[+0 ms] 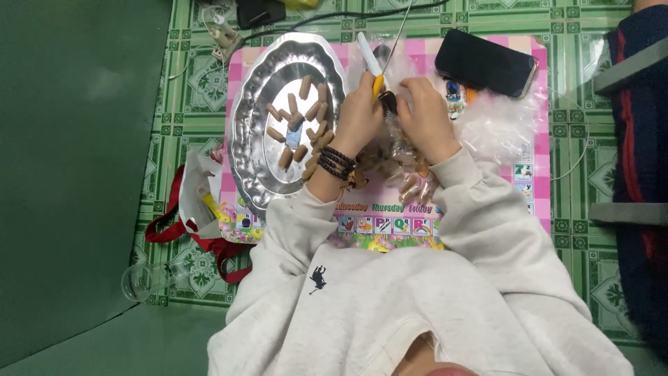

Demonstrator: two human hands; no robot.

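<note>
My left hand (358, 111), with dark beaded bracelets on the wrist, is closed around a slim white and yellow tool (371, 61) that points away from me. My right hand (423, 115) sits close beside it and pinches a small dark piece (388, 102) over a clear plastic bag (487, 122). More brown pieces (407, 182) lie in the bag under my wrists. Just left of my left hand, an oval silver tray (254, 104) holds several short brown cylinders (305, 87). Everything rests on a pink picture mat (529, 150).
A black phone (486, 63) lies at the mat's far right corner. Cables and a dark device (259, 12) lie beyond the tray. A white bag with red straps (191, 202) and a clear glass (142, 280) lie to the left on the green patterned floor.
</note>
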